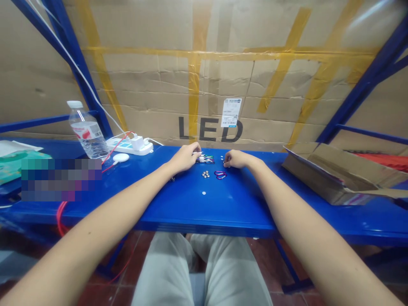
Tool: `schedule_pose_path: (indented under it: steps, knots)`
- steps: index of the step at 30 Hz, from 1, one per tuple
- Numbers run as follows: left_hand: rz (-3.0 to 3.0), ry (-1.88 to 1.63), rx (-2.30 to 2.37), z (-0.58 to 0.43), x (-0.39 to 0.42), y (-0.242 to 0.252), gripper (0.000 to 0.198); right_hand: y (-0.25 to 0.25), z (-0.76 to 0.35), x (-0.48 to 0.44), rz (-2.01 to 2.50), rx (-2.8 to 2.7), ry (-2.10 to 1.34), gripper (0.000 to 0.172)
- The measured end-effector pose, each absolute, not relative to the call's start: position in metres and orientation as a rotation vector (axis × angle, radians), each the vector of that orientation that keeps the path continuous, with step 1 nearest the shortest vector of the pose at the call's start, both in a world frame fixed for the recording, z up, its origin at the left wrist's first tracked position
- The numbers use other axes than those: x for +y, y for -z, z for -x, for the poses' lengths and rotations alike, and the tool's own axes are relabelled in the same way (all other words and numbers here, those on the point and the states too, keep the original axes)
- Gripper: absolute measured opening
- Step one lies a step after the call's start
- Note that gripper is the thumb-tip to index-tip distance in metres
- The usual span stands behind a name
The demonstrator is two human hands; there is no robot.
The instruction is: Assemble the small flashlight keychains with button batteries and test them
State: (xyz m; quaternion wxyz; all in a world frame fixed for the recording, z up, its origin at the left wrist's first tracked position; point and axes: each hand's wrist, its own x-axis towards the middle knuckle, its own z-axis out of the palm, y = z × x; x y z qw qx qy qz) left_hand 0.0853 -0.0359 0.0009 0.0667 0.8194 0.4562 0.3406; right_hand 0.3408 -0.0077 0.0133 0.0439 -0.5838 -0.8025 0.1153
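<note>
At the far side of the blue table (242, 204), my left hand (186, 157) has its fingers curled at a row of slim, shiny, multicoloured pieces (207, 159). A thin white bit shows at its fingertips, too small to name. To the right, my right hand (236, 158) is closed in a pinch close to the tabletop; what it may hold is hidden. Between the hands and nearer me lie purple carabiners (220, 174) and several small round metal pieces (205, 174). A single pale disc (204, 193) rests closer to the front edge. Small metal bits (172, 179) sit beside my left wrist.
A water bottle (87, 131), a white power strip (130, 145) with a plug, and a white round charger (121, 158) stand at left, with a red cable (60, 216). On the right is an open cardboard box (328, 174). A large carton (153, 93) walls the back.
</note>
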Motion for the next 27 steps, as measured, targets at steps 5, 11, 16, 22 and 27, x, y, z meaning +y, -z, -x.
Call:
schedule_pose_path:
  steps: [5,11,16,22,27]
  knots:
    - [-2.478,-1.007,1.353,-0.091,-0.041,-0.003,0.009,-0.012,-0.335,-0.012,1.724,-2.51,-0.249,0.004]
    - [-2.4,-1.114,1.292,-0.098,-0.047,-0.005,0.014,-0.012,-0.323,-0.019,1.395,-2.145,-0.823,0.012]
    - [-2.312,-1.12,1.121,-0.105,-0.053,-0.008,0.019,-0.013,-0.301,-0.03,1.081,-1.979,-1.024,0.011]
    - [-2.337,-1.165,1.081,-0.102,-0.054,-0.011,0.015,-0.015,-0.292,-0.037,0.945,-1.972,-1.195,0.009]
    - [-2.347,-1.179,1.185,-0.099,-0.049,-0.009,0.012,-0.023,-0.292,-0.043,1.028,-2.275,-0.9,0.015]
